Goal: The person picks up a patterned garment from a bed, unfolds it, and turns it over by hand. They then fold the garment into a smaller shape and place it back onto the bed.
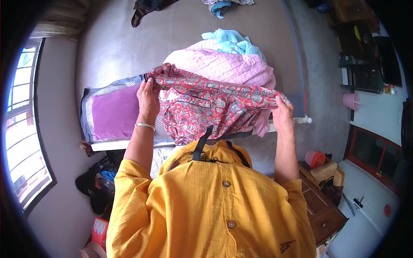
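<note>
A red garment with a grey and blue floral print (219,105) is stretched between my two hands over the near edge of the bed. My left hand (149,98) grips its left end, fingers closed on the cloth, with a pale bangle (145,125) on the wrist. On the other side, my right hand (282,114) pinches the right end of the cloth. Dark piping crosses the fabric, and its lower part hangs in loose folds. Just behind it lies a pink quilted blanket (215,64), partly covered by the garment.
A purple pillow (115,112) lies at the bed's left, and light blue cloth (230,42) is heaped on the blanket. Dark clothing (150,7) is at the far side. A barred window (28,124) is on the left; a wooden cabinet (322,208) stands at my right.
</note>
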The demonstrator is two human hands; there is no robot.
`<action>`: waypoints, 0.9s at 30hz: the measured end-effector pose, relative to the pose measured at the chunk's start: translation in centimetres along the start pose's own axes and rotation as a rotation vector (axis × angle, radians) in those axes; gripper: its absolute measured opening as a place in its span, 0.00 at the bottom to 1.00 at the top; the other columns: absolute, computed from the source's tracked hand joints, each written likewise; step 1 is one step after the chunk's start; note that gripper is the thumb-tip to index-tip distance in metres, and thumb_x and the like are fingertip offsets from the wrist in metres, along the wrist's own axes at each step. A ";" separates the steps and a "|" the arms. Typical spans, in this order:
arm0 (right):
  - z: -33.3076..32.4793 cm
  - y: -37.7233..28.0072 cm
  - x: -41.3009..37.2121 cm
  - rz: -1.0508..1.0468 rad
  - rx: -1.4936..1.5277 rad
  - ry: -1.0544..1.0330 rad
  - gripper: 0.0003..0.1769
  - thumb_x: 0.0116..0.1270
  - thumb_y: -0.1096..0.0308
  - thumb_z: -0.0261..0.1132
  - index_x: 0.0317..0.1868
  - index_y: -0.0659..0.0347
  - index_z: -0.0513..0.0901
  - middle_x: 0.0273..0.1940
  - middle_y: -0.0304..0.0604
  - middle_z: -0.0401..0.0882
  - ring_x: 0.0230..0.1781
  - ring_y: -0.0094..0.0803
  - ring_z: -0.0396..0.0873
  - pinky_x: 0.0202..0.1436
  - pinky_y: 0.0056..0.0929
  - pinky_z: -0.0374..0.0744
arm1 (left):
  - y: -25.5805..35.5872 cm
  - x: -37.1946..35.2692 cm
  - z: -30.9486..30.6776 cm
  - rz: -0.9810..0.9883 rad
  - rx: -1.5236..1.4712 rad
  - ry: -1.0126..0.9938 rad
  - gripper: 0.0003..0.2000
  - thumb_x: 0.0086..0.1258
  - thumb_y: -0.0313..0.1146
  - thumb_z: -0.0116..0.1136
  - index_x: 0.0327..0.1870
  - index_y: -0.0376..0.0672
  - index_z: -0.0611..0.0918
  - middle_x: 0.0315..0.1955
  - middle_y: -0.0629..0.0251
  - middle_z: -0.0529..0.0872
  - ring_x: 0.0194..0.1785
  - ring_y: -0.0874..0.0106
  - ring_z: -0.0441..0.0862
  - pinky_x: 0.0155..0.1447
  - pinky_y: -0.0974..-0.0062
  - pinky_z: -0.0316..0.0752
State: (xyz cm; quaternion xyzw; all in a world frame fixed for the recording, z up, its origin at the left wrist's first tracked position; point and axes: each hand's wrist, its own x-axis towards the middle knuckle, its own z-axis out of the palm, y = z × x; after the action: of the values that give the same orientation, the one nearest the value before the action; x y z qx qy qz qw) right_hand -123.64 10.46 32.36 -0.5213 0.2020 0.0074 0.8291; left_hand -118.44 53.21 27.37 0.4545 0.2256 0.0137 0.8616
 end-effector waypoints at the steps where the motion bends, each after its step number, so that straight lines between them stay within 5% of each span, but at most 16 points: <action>1: -0.2 0.5 0.3 0.013 -0.016 0.022 0.10 0.68 0.68 0.60 0.45 0.65 0.80 0.42 0.44 0.83 0.43 0.32 0.81 0.51 0.34 0.78 | -0.2 0.1 -0.1 -0.029 0.006 0.016 0.09 0.70 0.32 0.51 0.46 0.38 0.77 0.40 0.66 0.81 0.44 0.75 0.79 0.49 0.75 0.74; 5: -0.6 2.8 0.3 0.123 -0.107 0.077 0.15 0.69 0.63 0.59 0.47 0.66 0.78 0.46 0.46 0.81 0.46 0.35 0.81 0.49 0.40 0.79 | -1.5 -0.6 -1.4 -0.146 0.105 0.088 0.08 0.71 0.32 0.50 0.44 0.40 0.78 0.39 0.66 0.81 0.41 0.75 0.79 0.43 0.76 0.76; 8: -1.6 4.9 -1.1 0.274 -0.111 0.101 0.18 0.68 0.59 0.59 0.50 0.63 0.76 0.50 0.44 0.79 0.47 0.36 0.80 0.49 0.42 0.79 | -3.9 -1.9 -4.6 0.049 0.315 -0.002 0.08 0.70 0.33 0.51 0.44 0.42 0.78 0.34 0.69 0.80 0.37 0.75 0.79 0.42 0.77 0.76; 10: -2.3 5.6 -2.3 0.319 -0.176 0.139 0.19 0.67 0.58 0.60 0.52 0.64 0.76 0.49 0.43 0.79 0.46 0.35 0.80 0.48 0.44 0.78 | -3.2 -2.9 -4.2 -0.256 0.099 0.198 0.06 0.69 0.34 0.52 0.42 0.45 0.78 0.30 0.72 0.79 0.34 0.77 0.79 0.41 0.78 0.75; 14: -3.6 6.5 -3.6 0.328 -0.163 0.121 0.15 0.65 0.63 0.62 0.50 0.61 0.77 0.47 0.40 0.80 0.45 0.34 0.80 0.46 0.44 0.79 | -6.1 -2.5 -9.0 -0.333 0.089 0.152 0.03 0.69 0.33 0.52 0.37 0.48 0.77 0.30 0.73 0.80 0.32 0.78 0.78 0.42 0.76 0.75; 18: -3.6 6.3 -3.5 0.320 -0.164 0.094 0.14 0.65 0.65 0.63 0.49 0.60 0.77 0.45 0.39 0.80 0.44 0.35 0.80 0.46 0.45 0.79 | -5.5 -3.1 -7.7 -0.371 0.097 0.126 0.04 0.71 0.33 0.49 0.40 0.47 0.76 0.31 0.73 0.81 0.36 0.77 0.78 0.46 0.71 0.72; 27: -2.9 6.1 -2.0 0.432 -0.177 0.137 0.21 0.68 0.52 0.60 0.50 0.61 0.76 0.47 0.43 0.81 0.46 0.35 0.80 0.51 0.55 0.75 | -6.0 -3.3 -5.7 -0.532 0.288 0.120 0.06 0.68 0.34 0.53 0.42 0.44 0.76 0.35 0.69 0.81 0.40 0.74 0.77 0.50 0.69 0.70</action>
State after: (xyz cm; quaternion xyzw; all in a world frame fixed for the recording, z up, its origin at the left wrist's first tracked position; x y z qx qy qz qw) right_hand -127.81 11.17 26.68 -0.5358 0.3630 0.1670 0.7438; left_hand -124.81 53.36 21.12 0.4954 0.3869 -0.2177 0.7466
